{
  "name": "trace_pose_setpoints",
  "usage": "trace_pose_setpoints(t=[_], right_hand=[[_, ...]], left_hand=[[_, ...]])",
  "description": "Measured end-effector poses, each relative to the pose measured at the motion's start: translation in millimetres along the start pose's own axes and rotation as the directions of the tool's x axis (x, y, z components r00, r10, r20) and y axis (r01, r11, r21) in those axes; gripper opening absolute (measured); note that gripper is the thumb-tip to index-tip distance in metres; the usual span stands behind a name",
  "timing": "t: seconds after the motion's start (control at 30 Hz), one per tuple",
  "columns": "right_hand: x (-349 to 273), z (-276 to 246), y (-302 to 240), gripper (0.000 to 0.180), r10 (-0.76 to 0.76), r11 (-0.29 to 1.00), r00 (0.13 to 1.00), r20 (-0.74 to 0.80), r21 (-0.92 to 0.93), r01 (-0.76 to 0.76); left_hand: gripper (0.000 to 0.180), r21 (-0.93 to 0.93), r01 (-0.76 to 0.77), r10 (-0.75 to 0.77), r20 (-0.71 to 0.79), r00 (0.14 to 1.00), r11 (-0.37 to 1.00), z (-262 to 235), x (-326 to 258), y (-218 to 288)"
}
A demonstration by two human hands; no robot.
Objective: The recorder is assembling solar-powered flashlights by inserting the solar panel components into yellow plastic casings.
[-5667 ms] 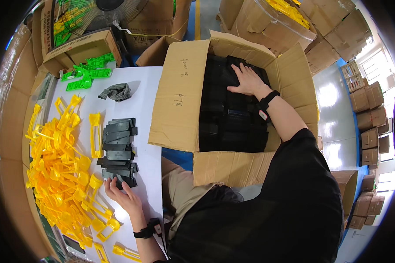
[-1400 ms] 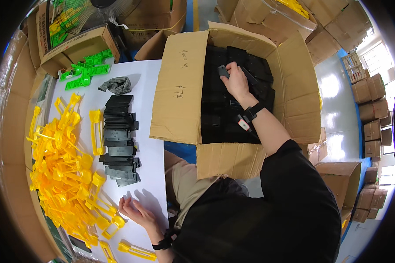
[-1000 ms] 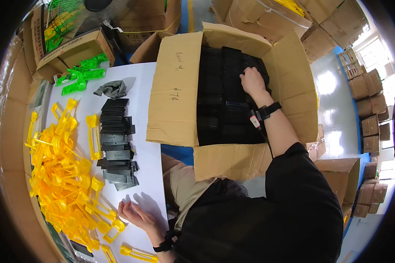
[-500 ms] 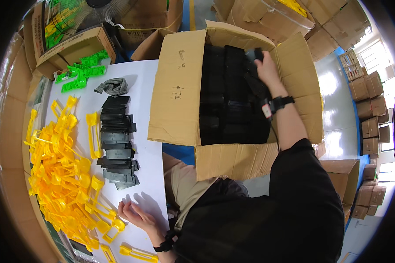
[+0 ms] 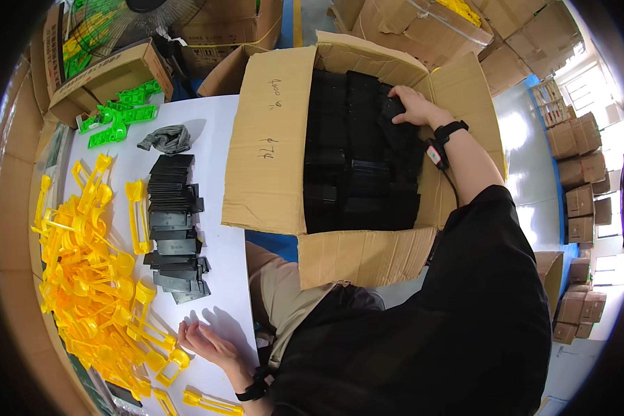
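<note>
Right hand (image 5: 412, 107) reaches into the open cardboard box (image 5: 270, 139), fingers curled on a black plastic part (image 5: 393, 111) atop the stacked black parts (image 5: 353, 159) at the far right corner. Left hand (image 5: 204, 343) lies flat, open, holding nothing, on the white table (image 5: 218, 173), just beside the yellow plastic pieces (image 5: 90, 270); a row of black parts (image 5: 173, 222) lies beyond its fingertips.

Your white table (image 5: 215, 149) bore yellow plastic parts (image 5: 83, 270) left, stacked black parts (image 5: 173, 222) centre, green parts (image 5: 118, 118) and a grey cloth (image 5: 165, 139) far.
</note>
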State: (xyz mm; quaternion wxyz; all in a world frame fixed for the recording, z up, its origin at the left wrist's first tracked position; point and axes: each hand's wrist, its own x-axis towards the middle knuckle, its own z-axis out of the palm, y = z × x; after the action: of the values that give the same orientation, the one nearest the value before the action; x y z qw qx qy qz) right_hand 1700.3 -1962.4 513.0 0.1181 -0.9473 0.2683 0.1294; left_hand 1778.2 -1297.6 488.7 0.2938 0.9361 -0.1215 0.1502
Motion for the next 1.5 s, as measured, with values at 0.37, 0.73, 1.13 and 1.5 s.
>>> trace_pose_setpoints(t=[0.37, 0.73, 1.13, 1.5], right_hand=[[19, -24, 5, 0.099, 0.133, 0.990, 0.979, 0.152, -0.072, -0.123], [15, -24, -2, 0.100, 0.112, 0.990, 0.983, 0.145, -0.104, -0.097], [13, -15, -12, 0.092, -0.114, 0.985, 0.984, 0.135, -0.115, 0.130], [11, -8, -14, 0.076, -0.086, 0.996, 0.994, -0.070, 0.020, 0.087]], left_hand=[[0.029, 0.014, -0.017, 0.017, -0.023, 1.000, 1.000, 5, 1, 4], [0.028, 0.032, -0.025, 0.026, -0.004, 1.000, 0.999, 3, 1, 5], [0.030, 0.000, 0.001, -0.001, -0.005, 1.000, 1.000, 3, -5, 4], [0.029, -0.007, 0.009, -0.009, -0.009, 1.000, 1.000, 0, -2, -8]])
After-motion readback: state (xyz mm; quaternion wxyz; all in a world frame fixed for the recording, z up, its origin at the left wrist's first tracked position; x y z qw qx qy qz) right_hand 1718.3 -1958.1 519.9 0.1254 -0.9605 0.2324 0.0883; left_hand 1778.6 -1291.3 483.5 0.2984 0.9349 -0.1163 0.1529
